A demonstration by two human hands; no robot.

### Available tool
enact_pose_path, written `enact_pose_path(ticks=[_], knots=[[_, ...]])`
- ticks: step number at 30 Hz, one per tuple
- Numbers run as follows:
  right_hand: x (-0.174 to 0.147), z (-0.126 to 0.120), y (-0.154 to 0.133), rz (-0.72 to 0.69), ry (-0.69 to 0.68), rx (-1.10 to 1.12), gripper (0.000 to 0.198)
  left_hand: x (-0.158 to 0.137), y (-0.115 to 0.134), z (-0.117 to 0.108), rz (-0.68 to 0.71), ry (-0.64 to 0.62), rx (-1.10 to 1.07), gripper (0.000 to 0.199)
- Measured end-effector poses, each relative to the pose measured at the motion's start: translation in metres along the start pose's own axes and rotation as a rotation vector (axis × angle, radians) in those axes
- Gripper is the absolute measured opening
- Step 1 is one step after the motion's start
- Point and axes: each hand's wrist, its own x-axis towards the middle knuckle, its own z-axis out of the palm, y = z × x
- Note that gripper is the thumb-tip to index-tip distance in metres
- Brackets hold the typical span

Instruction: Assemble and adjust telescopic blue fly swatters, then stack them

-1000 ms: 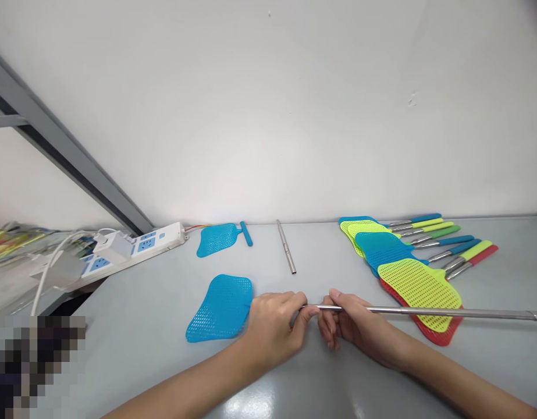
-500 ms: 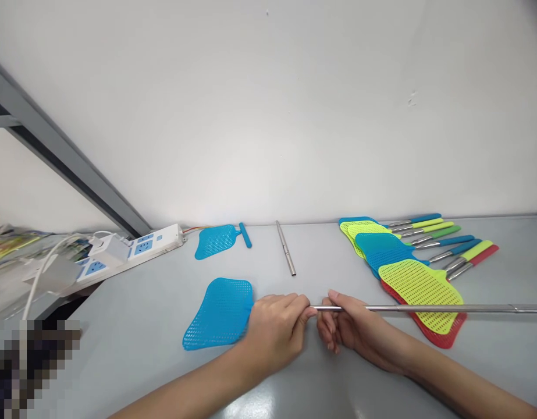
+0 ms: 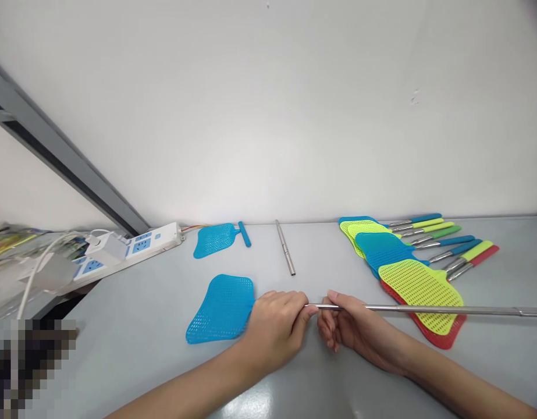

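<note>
Blue swatter head (image 3: 220, 309) and steel rod (image 3: 425, 309), held across the lower middle of the frame

The blue swatter head, broad and perforated like a mesh, is just left of the lower centre. The thin, shiny rod runs almost level from the centre to the right edge, with a visible step between sections. The left hand (image 3: 277, 326) is closed in a fist where head and rod meet, so the join is hidden. The right hand (image 3: 349, 326) holds the rod lightly between thumb and curled fingers. A narrow gap separates the hands.

Compared with half a second ago, both grips look the same; the swatter head appears slightly higher, and the rod's right end slightly lower.

Above the hands, a short steel rod (image 3: 285, 249) lies on the grey table (image 3: 141, 326). Left of it are a second blue head (image 3: 214, 240) and a blue grip (image 3: 244, 234). On the right, blue, yellow and red swatters (image 3: 419, 291) overlap in a fan, their handles toward the upper right; the held rod crosses in front of the nearest heads.

At the left, a white power strip (image 3: 166, 238) carries a white adapter (image 3: 106, 251). A pale wall (image 3: 268, 116) fills the upper frame.
</note>
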Motion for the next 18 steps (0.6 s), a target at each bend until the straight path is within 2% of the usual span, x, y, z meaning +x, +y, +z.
enact_pose_path(ticks=[6,18], knots=[[0.0005,-0.0008,0.0016,-0.018,0.001,0.005,0.051,0.0002,0.0007,-0.0009,-0.001,-0.006,-0.012,0.029],[0.0002,0.0010,0.0004,-0.078,0.006,-0.047,0.038,-0.0006,0.0019,-0.0018,-0.011,0.000,-0.030,0.027]])
